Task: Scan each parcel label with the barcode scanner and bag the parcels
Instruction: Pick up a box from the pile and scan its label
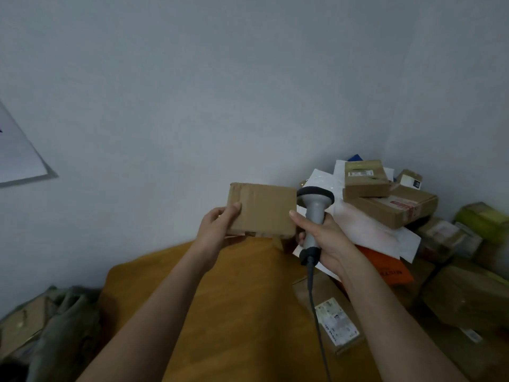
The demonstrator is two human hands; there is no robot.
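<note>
The left hand (pixel 217 230) grips a flat brown cardboard parcel (pixel 263 209) above the orange desk (pixel 234 312); the right hand (pixel 327 238) has its fingers wrapped round the grey handheld barcode scanner (pixel 314 213) just beside it.

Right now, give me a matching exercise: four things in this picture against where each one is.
Things:
1. barcode scanner
2. plain cardboard parcel
3. orange mailer
4. paper sheet

Places:
A. on the wall
B. gripped by the left hand
C. gripped by the right hand
D. under white mailers in the pile

Pairs: 1-C, 2-B, 3-D, 4-A
</note>
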